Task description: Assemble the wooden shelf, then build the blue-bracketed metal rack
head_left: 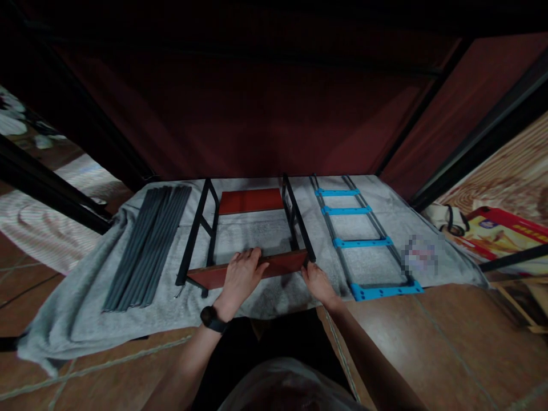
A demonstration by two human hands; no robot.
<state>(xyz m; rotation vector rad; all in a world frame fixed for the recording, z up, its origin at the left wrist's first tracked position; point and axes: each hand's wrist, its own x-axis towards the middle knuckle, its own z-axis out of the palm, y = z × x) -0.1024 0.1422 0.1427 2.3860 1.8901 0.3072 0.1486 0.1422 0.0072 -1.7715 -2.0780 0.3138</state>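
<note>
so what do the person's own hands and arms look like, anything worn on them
Both the left hand and the right hand are gloveless. A black watch or band with a rounded, dark face circles the left wrist; no marking on it can be read. The right wrist shows nothing worn. No sleeves show on either forearm.

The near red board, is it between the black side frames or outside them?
Between: the board spans from the left frame to the right frame, left hand over its edge.
</note>
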